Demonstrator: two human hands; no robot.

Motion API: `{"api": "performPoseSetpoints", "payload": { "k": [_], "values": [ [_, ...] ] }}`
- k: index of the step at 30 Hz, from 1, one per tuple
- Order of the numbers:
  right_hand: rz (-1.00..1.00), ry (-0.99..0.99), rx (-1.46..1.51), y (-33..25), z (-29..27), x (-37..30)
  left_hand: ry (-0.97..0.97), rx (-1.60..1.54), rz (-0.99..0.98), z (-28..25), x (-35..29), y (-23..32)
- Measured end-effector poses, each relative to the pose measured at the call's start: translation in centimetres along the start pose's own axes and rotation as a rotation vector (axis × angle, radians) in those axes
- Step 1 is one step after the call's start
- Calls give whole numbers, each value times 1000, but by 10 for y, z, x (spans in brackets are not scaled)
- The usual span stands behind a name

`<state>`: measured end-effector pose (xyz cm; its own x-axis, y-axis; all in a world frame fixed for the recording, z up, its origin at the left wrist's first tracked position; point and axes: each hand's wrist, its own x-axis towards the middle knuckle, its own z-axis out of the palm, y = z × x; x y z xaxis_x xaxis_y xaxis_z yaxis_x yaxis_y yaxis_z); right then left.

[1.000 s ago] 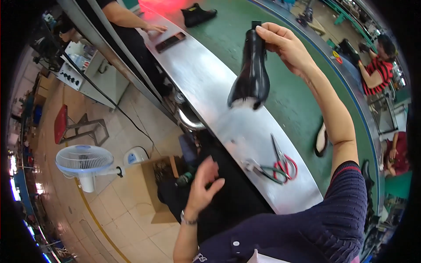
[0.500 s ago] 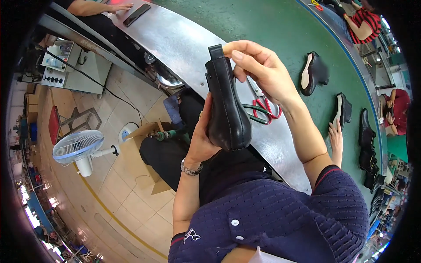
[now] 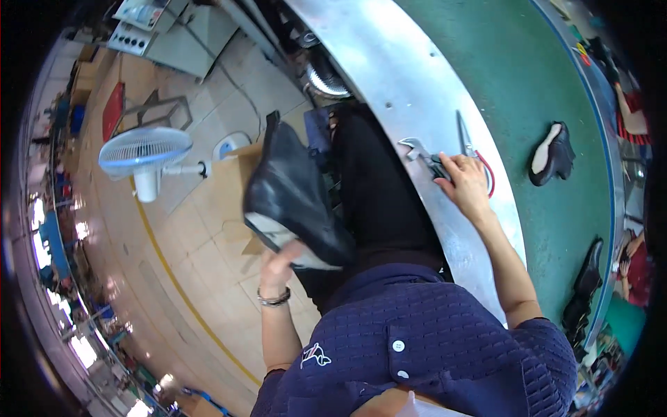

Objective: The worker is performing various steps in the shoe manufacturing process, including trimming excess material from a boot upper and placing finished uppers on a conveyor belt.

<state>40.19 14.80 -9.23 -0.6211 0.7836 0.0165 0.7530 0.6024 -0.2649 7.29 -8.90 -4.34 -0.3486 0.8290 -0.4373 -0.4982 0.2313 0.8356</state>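
Note:
A black leather ankle boot (image 3: 288,187) hangs over my lap, with its pull tab upward and its pale sole side toward me. My left hand (image 3: 281,264) is closed on the boot at that sole side, slightly blurred. On the metal bench, my right hand (image 3: 467,182) has its thumb and fingers around the dark handles of a pair of lasting pincers (image 3: 415,149), whose curved jaws point away from the hand. Scissors (image 3: 464,132) with red handles lie right beside them, partly under my fingers.
The metal bench edge (image 3: 385,42) curves along a green conveyor surface (image 3: 479,48). A boot (image 3: 551,154) lies there, with more dark shoes (image 3: 582,288) nearer me. At left stand a fan (image 3: 144,153) and a cardboard box (image 3: 240,170). A person (image 3: 633,267) sits beyond the conveyor.
The boot has moved down and left in my left hand, tilting over. My right hand has left its top and gone to the pincers on the bench. The view has shifted.

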Motion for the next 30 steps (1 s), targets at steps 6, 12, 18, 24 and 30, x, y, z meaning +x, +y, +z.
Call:
{"api": "performPoseSetpoints", "payload": {
  "k": [6,12,18,24,30],
  "values": [
    [-80,-322,3,1,-21,33,163,-136,-161,-46,-14,13],
    [537,-712,1038,-45,-49,39,200,-25,-242,-27,19,23],
    [447,-775,1297,-129,-85,57,88,92,-86,-1,52,33],
    [329,-990,1223,-185,-94,107,80,222,-9,-3,61,25],
    [382,-1173,1372,-215,-77,136,215,106,281,-1,92,41]
  ]
}}
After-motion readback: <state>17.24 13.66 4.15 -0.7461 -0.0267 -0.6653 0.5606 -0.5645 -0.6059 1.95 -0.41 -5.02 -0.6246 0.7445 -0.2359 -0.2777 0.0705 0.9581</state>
